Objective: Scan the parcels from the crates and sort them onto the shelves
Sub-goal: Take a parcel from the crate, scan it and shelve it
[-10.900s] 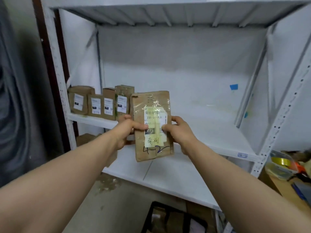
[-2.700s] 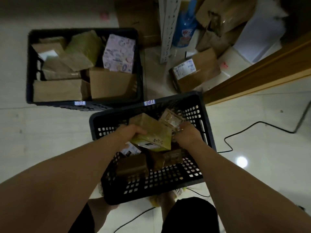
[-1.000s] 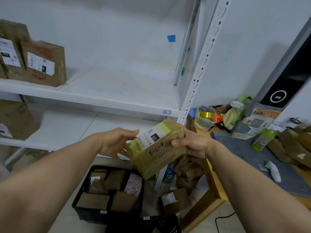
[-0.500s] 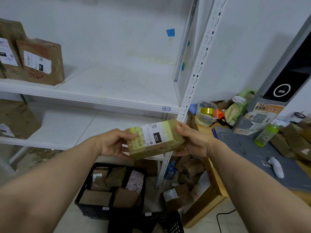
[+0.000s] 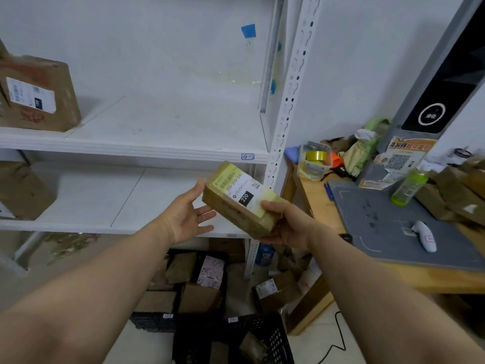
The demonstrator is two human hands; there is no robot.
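Right fingers (image 5: 270,206): clamped on the near end of the parcel (image 5: 241,198), thumb on its label and the rest curled underneath.
Left fingers (image 5: 204,215): straight and spread apart, holding nothing. The thumb is just beside the parcel's far corner; I can't tell if it touches.
Hands: two, right hand (image 5: 288,227) and left hand (image 5: 183,219), mid-frame.
Parcel: one, tilted in the air at centre frame, in front of the shelves; label reads 220.
Shelves: two white boards. The upper shelf (image 5: 157,151) bears one labelled box (image 5: 39,95), upper left. The lower shelf (image 5: 105,227) bears one brown packet (image 5: 21,190), left edge.
Crates: two, black, on the floor at bottom centre. The far crate (image 5: 154,321) holds several parcels; the near crate (image 5: 273,334) is partly cut off.
Bench (image 5: 315,200): one, at right, carrying one grey mat (image 5: 393,219) and one green bottle (image 5: 409,190).
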